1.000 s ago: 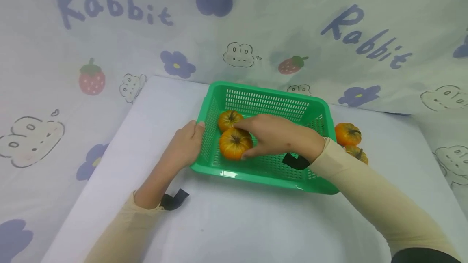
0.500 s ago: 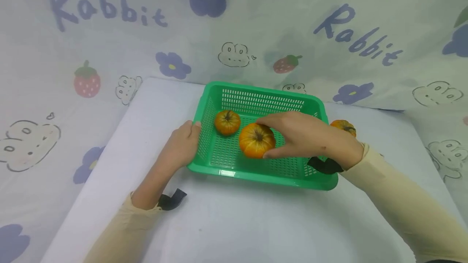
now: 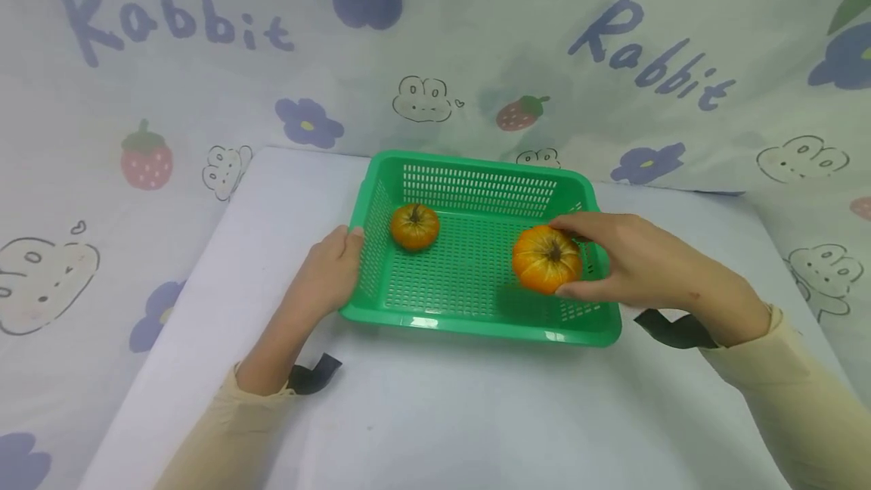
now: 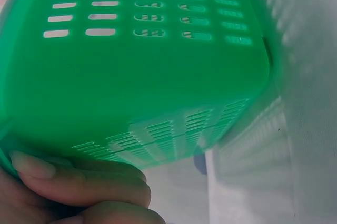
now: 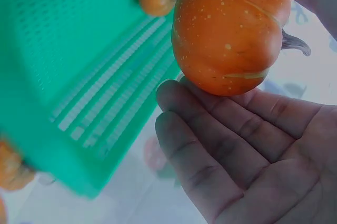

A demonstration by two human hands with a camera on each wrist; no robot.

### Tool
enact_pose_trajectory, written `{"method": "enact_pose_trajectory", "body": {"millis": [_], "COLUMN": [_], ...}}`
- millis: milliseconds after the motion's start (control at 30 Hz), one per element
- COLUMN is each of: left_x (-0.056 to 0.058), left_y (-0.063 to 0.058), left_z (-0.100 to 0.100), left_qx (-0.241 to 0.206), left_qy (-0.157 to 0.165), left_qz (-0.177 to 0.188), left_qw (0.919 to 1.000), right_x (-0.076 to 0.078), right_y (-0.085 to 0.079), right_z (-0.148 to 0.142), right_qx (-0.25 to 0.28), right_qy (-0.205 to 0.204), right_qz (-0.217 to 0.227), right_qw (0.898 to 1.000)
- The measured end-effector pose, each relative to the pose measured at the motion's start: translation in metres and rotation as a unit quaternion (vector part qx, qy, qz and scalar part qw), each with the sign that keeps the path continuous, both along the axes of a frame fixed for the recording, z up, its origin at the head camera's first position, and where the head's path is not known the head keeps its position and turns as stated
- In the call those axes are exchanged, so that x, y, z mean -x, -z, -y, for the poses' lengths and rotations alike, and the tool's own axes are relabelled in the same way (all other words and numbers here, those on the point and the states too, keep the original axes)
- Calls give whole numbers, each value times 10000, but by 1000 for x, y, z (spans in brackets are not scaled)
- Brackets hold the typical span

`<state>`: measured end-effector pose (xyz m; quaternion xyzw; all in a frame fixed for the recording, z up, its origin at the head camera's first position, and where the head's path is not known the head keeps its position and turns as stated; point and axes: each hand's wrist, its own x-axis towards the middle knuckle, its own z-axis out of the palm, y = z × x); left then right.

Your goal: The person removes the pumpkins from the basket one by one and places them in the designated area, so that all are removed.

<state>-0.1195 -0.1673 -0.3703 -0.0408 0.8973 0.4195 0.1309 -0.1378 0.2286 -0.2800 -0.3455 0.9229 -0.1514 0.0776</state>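
Observation:
An orange pumpkin (image 3: 547, 259) with a dark stem is held by my right hand (image 3: 643, 263), raised over the right end of the green basket (image 3: 469, 328). Thumb and fingers pinch it from its sides, as the right wrist view also shows. A second, smaller pumpkin (image 3: 415, 227) sits inside the basket near its left end. My left hand (image 3: 328, 271) grips the basket's left rim. Close up in the left wrist view, its curled fingers (image 4: 84, 184) lie against the outside of the slotted wall.
Outside the basket, in the right wrist view, another pumpkin (image 5: 13, 169) shows at the lower left edge; in the head view my right hand covers that area. A white table (image 3: 435, 414) bears the basket. Behind stands a printed cloth (image 3: 463, 21) with rabbits and flowers.
The right hand has lifted the larger pumpkin from beside the smaller one and carried it rightward across the basket. My left hand stays on the rim. The view has shifted slightly.

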Motion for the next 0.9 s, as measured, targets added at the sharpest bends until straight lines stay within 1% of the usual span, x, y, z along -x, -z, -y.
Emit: {"method": "enact_pose_trajectory", "body": {"millis": [133, 300, 400, 533, 633, 700, 800, 900], "left_x": [0, 0, 0, 1, 1, 1, 1, 1], "left_y": [0, 0, 0, -1, -1, 0, -1, -1], "left_z": [0, -1, -1, -1, -1, -1, -1, -1], "left_qx": [10, 38, 64, 84, 79, 76, 84, 107], "left_qy": [2, -6, -6, 2, 24, 36, 39, 28], "left_qz": [-32, -4, -2, -13, -19, -20, -6, 0], "left_qw": [10000, 10000, 10000, 10000, 10000, 10000, 10000, 9999], "right_x": [-6, -13, -17, -22, -26, -28, -30, -29], "right_y": [4, 9, 12, 18, 24, 29, 36, 42], "right_z": [-23, -49, -65, -87, -105, -115, -128, -140], "right_qx": [171, 445, 524, 334, 302, 370, 468, 328], "right_qy": [355, 681, 954, 1196, 1355, 1529, 1825, 2188], "right_qz": [44, -129, -258, -502, -643, -698, -757, -649], "right_qw": [9992, 9966, 9937, 9910, 9882, 9851, 9792, 9731]}}
